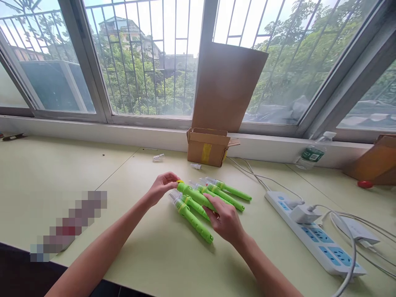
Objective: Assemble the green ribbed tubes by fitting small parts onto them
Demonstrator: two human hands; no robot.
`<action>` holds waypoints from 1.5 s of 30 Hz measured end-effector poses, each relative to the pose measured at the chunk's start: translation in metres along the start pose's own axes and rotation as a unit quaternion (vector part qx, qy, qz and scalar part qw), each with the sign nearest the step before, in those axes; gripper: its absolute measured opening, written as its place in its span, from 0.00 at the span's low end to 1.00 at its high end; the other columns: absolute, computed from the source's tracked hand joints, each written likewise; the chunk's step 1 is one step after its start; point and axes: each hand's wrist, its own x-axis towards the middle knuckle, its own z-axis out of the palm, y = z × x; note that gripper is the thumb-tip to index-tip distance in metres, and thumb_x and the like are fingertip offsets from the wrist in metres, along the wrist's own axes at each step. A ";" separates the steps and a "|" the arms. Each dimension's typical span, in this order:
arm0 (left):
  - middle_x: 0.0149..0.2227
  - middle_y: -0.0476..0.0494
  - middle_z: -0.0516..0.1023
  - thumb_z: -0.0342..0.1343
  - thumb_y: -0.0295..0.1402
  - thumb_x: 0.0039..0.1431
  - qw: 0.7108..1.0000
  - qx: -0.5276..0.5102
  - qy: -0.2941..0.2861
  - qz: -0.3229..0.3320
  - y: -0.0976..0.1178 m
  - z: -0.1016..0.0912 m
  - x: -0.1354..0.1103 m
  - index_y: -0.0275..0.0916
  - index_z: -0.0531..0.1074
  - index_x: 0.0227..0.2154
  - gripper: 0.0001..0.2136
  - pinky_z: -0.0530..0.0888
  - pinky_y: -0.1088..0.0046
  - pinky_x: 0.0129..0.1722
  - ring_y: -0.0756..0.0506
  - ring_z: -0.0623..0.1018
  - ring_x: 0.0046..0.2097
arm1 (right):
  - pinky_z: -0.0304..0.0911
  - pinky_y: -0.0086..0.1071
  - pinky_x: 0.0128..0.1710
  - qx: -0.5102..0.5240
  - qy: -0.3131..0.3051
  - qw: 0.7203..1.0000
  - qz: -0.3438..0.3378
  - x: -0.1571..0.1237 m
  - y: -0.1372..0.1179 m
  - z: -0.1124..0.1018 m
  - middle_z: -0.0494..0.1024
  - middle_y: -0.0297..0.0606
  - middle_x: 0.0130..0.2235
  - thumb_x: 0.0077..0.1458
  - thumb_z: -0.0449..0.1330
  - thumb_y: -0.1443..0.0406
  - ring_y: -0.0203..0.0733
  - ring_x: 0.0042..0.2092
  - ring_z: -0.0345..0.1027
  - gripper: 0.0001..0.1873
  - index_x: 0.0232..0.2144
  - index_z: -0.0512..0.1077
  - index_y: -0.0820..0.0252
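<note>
My right hand (227,218) is closed around the lower part of a green plastic tube (193,194) with a threaded upper end. At that end, the fingers of my left hand (162,187) pinch a small yellow ring (180,181). Beneath and beside the held tube, several similar green tubes with clear caps lie slanted on the table. The nearest capped tube (194,222) has holes along its body, and the farthest capped tube (235,191) lies to the right. My left fingertips are partly hidden behind the hand.
A small cardboard box (198,149) stands by the window, with a cardboard sheet (229,86) behind it. A white power strip (312,235) with cables lies right. Two small clear pieces lie near the box. A plastic bottle (312,154) leans at the sill; a blurred patch (69,227) covers something left.
</note>
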 end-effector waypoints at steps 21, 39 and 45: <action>0.39 0.43 0.75 0.68 0.35 0.45 0.997 0.065 -0.036 0.033 0.002 0.002 0.000 0.36 0.71 0.31 0.14 0.69 0.63 0.46 0.45 0.75 0.43 | 0.68 0.33 0.30 -0.011 0.003 1.000 0.008 -0.002 0.001 0.002 0.78 0.44 0.37 0.62 0.53 0.67 0.41 0.30 0.73 0.18 0.54 0.65 0.61; 0.39 0.43 0.76 0.70 0.33 0.42 0.998 0.051 0.024 0.039 0.001 0.008 0.000 0.38 0.69 0.40 0.22 0.73 0.64 0.45 0.45 0.76 0.41 | 0.72 0.34 0.33 -0.009 0.018 1.000 0.017 -0.002 0.001 0.004 0.79 0.45 0.41 0.62 0.53 0.67 0.45 0.36 0.76 0.19 0.55 0.65 0.60; 0.30 0.50 0.73 0.71 0.34 0.41 0.997 0.055 0.037 0.037 0.002 0.008 -0.001 0.38 0.70 0.39 0.22 0.72 0.66 0.43 0.49 0.75 0.35 | 0.72 0.32 0.29 0.007 0.016 0.999 0.032 -0.003 0.000 0.005 0.79 0.46 0.42 0.61 0.54 0.66 0.44 0.35 0.77 0.19 0.54 0.66 0.59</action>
